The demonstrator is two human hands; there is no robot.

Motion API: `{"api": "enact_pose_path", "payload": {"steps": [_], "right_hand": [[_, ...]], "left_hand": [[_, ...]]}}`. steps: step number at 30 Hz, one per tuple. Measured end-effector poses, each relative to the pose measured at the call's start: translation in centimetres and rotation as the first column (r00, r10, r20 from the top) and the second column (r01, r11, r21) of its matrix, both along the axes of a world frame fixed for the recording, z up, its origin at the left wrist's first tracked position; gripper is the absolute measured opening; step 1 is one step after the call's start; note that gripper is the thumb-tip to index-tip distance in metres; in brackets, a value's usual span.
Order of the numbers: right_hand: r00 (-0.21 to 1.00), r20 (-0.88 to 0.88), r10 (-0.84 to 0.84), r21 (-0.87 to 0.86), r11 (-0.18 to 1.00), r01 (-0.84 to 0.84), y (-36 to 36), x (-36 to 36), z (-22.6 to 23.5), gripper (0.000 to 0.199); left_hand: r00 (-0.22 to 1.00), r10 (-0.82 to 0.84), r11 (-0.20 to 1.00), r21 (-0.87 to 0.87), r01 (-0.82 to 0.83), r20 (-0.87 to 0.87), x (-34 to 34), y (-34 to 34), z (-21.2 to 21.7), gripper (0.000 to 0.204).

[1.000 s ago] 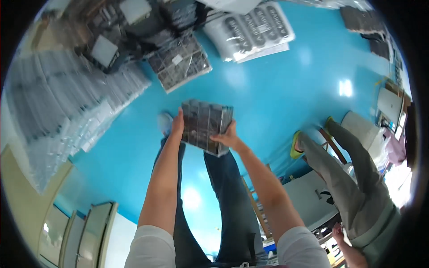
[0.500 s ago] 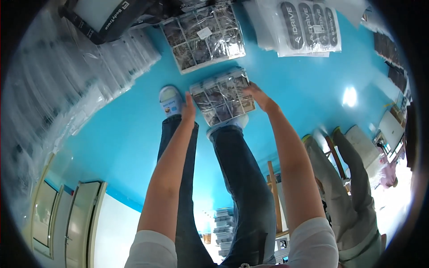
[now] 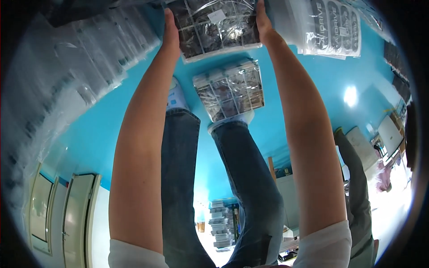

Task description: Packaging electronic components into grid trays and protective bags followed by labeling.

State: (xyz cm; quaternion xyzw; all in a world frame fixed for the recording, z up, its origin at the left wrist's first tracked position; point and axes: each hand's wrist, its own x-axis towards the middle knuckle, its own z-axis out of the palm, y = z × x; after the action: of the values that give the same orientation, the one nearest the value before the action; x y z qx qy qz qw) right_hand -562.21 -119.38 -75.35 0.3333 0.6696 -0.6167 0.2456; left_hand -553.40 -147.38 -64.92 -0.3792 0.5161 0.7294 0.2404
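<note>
A large pack (image 3: 210, 33) of dark pieces in clear plastic wrap, divided by pale strips and bearing a small white label, lies at the top of the head view. My left hand (image 3: 171, 35) is against its left side and my right hand (image 3: 264, 27) against its right side, gripping it between them. Most of the fingers are hidden beyond its edges. Nearer me, a smaller wrapped pack (image 3: 230, 91) of the same kind rests by my right foot, touched by neither hand.
Stacks of clear plastic-wrapped goods (image 3: 96, 58) line the left. Right of the large pack lies a clear bag with dark oval labels (image 3: 337, 29). Another person's leg (image 3: 357, 187) stands at the right. A door (image 3: 80, 214) is at the lower left, on the blue floor's (image 3: 313, 80) far side.
Both hands have left the smaller pack and reached forward to the sides of the larger one. The smaller pack stays by my right foot. The view has shifted slightly.
</note>
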Motion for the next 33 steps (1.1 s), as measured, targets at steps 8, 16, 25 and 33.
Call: {"api": "enact_pose_path", "payload": {"steps": [8,16,25,33], "right_hand": [[0.988,0.143,0.064,-0.209,0.977,-0.033,-6.1,2.0,7.9,0.075],[0.977,-0.166,0.135,0.133,0.985,-0.114,-6.2,4.3,13.1,0.082],[0.989,0.052,0.139,-0.069,0.988,-0.136,-2.5,11.4,22.6,0.068],[0.958,0.156,0.241,0.015,0.969,-0.247,0.1,23.8,24.7,0.068]], "left_hand": [[0.986,-0.034,0.999,-0.030,0.040,0.165,0.6,-3.2,-2.6,0.113],[0.924,0.220,0.960,-0.239,-0.148,0.312,3.2,-0.2,1.7,0.100],[0.924,0.381,0.923,0.058,-0.381,0.021,10.6,1.8,13.5,0.062],[0.790,0.518,0.839,-0.016,-0.544,0.329,21.7,5.7,17.2,0.070]]}}
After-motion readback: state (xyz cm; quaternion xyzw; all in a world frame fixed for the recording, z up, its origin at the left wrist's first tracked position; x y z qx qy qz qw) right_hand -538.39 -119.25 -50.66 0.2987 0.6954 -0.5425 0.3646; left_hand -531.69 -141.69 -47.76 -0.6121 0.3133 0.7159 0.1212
